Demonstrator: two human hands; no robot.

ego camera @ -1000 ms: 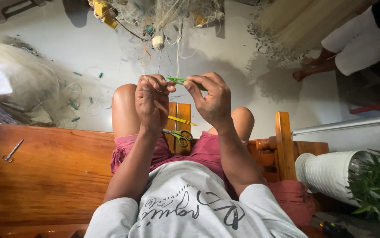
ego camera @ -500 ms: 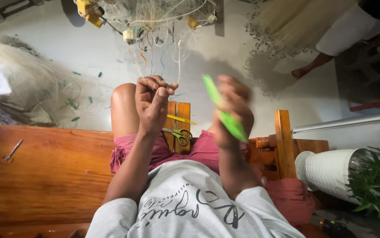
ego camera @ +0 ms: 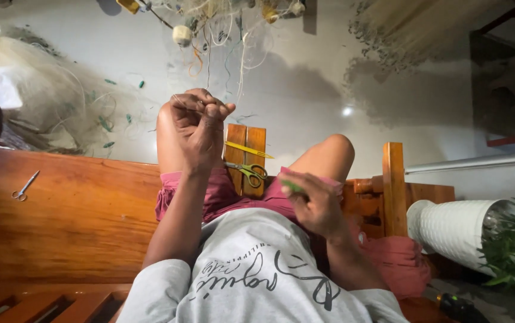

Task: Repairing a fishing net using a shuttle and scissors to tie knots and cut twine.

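Green tool in right hand; pale thread pinched in left hand. Scissors: green-yellow handles; yellow strip beside them; bench glossy orange-brown wood; small scissors silver. Shorts maroon; shirt grey with dark script pattern; pot white, ribbed; net off-white with green flecks.
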